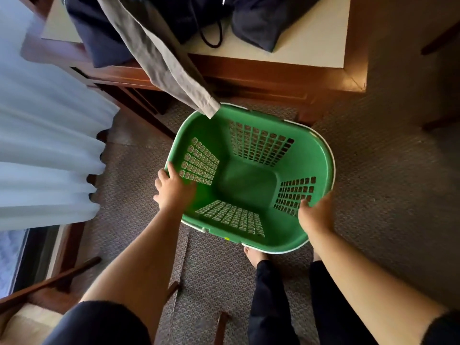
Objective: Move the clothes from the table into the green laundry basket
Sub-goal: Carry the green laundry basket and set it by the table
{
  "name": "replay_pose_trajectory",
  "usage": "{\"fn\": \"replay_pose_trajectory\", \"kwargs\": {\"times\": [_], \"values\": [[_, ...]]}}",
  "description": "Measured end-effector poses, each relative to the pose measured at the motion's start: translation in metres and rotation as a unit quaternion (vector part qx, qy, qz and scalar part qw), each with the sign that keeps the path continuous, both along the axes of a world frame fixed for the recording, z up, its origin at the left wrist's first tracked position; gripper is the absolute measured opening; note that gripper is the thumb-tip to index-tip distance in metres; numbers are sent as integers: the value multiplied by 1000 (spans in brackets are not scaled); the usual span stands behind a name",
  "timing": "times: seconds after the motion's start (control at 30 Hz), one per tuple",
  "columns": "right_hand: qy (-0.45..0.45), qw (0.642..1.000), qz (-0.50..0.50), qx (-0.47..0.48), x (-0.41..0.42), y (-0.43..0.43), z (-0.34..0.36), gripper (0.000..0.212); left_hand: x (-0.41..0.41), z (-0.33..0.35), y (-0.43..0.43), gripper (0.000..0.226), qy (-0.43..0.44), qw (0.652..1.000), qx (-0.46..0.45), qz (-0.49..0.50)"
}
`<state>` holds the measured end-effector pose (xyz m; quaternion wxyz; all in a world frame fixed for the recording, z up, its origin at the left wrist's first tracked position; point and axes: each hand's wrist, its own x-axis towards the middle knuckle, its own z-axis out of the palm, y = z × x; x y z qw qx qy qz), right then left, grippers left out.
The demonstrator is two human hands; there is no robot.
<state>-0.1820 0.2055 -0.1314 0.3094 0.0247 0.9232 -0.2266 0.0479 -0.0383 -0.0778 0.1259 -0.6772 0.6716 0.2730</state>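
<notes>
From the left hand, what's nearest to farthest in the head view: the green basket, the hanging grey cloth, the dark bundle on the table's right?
1. Green laundry basket: the left hand grips its left rim.
2. Grey cloth: hangs off the table edge, by the basket's far rim.
3. Dark bundle: up on the table's right side, farthest.

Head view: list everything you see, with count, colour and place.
laundry basket: one, green, on the carpet before the table, empty
grey garment: one, grey, hanging off the table edge over the basket's far rim
dark clothes: about three, navy to black, on the table
table: one, wood with pale top, far side
curtain: one, white, left
carpet: one, patterned brown, floor
left hand: one, bare, holds the basket's left rim
right hand: one, bare, holds the basket's right rim
</notes>
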Motion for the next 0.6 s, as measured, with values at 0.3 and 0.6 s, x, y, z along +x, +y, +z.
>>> {"fn": "replay_pose_trajectory", "kwargs": {"times": [0.3,0.6], "values": [[-53,993,-100,13,-16,5,4,61,3,-6,-11,92,1,994,51,92],[1,992,-112,-60,-38,55,22,60,-10,8,18,31,187,970,4,154]]}}
